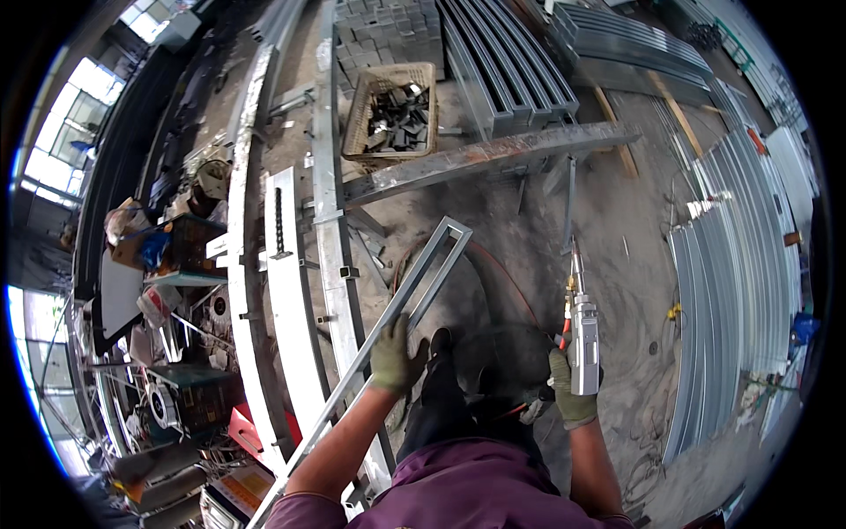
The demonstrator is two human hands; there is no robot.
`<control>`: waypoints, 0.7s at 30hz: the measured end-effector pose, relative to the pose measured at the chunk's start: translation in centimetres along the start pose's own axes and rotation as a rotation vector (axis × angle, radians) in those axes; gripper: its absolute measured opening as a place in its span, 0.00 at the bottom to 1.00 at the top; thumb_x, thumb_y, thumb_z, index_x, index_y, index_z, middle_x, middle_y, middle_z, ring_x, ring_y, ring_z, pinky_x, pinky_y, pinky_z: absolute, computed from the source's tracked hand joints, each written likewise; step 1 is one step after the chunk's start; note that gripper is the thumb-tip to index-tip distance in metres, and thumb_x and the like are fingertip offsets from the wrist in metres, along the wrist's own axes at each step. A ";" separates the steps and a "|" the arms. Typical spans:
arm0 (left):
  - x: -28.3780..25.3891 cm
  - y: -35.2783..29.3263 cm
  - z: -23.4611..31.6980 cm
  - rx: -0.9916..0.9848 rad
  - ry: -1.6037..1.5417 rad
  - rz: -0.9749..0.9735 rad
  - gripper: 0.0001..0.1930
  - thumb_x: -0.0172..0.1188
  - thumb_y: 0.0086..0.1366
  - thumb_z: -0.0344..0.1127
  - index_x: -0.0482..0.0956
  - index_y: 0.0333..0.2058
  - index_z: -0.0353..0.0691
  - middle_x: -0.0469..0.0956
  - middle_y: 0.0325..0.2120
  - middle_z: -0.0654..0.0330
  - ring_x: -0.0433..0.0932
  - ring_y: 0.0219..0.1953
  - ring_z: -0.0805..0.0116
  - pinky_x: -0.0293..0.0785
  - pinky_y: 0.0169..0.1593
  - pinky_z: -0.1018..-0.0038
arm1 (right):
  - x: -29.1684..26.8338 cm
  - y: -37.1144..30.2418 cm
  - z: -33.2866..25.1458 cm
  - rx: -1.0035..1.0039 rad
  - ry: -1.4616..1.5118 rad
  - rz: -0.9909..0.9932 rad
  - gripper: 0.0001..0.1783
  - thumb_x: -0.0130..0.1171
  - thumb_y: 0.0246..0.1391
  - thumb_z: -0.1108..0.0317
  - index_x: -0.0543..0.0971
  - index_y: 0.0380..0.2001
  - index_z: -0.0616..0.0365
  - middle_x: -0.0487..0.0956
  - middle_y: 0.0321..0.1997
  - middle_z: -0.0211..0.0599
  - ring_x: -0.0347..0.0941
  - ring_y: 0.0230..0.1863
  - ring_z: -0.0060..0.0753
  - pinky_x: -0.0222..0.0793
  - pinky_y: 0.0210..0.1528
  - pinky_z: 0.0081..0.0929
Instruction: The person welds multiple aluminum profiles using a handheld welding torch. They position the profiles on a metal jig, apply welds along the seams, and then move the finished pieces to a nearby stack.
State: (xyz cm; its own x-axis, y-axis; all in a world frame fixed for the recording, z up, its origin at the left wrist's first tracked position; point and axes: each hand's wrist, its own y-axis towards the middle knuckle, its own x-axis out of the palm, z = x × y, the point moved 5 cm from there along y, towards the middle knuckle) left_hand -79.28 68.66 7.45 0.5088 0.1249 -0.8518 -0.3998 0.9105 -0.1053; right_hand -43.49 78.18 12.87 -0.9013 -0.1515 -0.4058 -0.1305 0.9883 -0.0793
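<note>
Both hands are gloved and well apart. The left hand [395, 360] is clamped on a long, narrow metal frame [416, 273], which slants across the steel beams [333, 238] at the person's left, its squared end over the floor [634, 291]. The right hand [575, 406] grips a silver power tool [585, 339] near its rear, pointed tip directed away from the body; the finger wrap appears firm, though the casing partly hides it. Beyond the frame, a plastic basket [389, 160] contains dark metal offcuts [404, 119].
</note>
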 end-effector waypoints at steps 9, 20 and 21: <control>7.2 17.9 6.7 0.067 0.226 -0.431 0.53 0.66 0.71 0.48 0.40 0.84 0.51 0.78 0.57 0.36 0.84 0.54 0.38 0.81 0.57 0.48 | 6.0 3.9 -6.8 -0.118 -0.126 -0.050 0.22 0.71 0.65 0.73 0.82 0.61 0.59 0.86 0.53 0.33 0.81 0.52 0.27 0.79 0.53 0.29; 11.3 20.2 5.2 0.103 0.168 -0.456 0.57 0.63 0.65 0.33 0.34 0.84 0.64 0.81 0.46 0.41 0.89 0.43 0.46 0.86 0.46 0.54 | 10.1 7.6 -10.3 -0.078 -0.136 -0.121 0.16 0.70 0.65 0.74 0.85 0.55 0.60 0.82 0.34 0.28 0.75 0.30 0.17 0.73 0.33 0.24; 11.6 20.1 5.3 0.102 0.176 -0.449 0.57 0.63 0.65 0.33 0.34 0.84 0.64 0.81 0.45 0.41 0.89 0.43 0.46 0.86 0.45 0.54 | 10.4 7.9 -10.2 -0.019 -0.117 -0.126 0.15 0.70 0.65 0.74 0.85 0.54 0.60 0.82 0.34 0.28 0.75 0.30 0.17 0.73 0.33 0.24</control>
State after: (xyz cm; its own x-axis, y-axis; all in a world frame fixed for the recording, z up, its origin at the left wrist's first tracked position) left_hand -77.35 90.47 -1.87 0.4738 -0.3487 -0.8086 -0.0893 0.8945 -0.4381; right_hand -58.08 84.57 17.31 -0.8235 -0.2742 -0.4967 -0.2483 0.9613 -0.1191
